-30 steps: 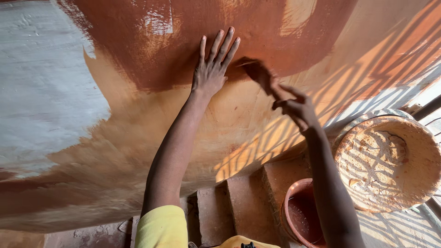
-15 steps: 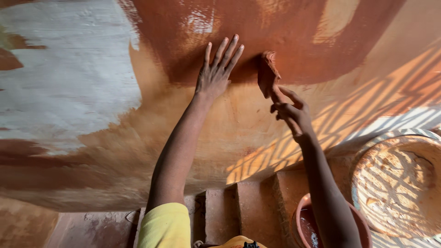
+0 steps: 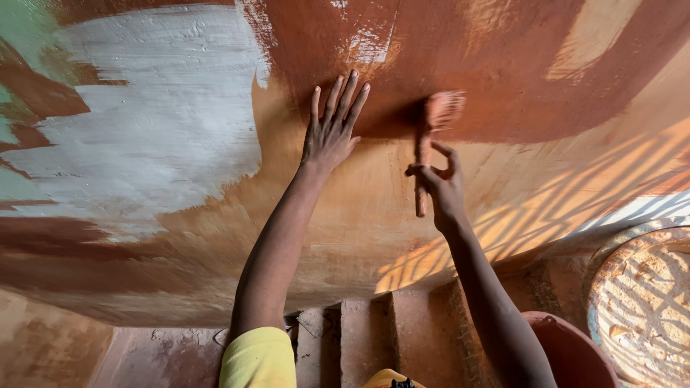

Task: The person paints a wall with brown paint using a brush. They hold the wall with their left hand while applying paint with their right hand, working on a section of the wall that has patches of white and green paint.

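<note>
Brush (image 3: 438, 115) raised upright (was tilted) | right hand (image 3: 440, 188) grips | left hand (image 3: 332, 128) flat

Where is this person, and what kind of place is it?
Probably a building being painted or plastered: a half-coated wall, a brush in the right hand, and a bucket on bare steps.
</note>
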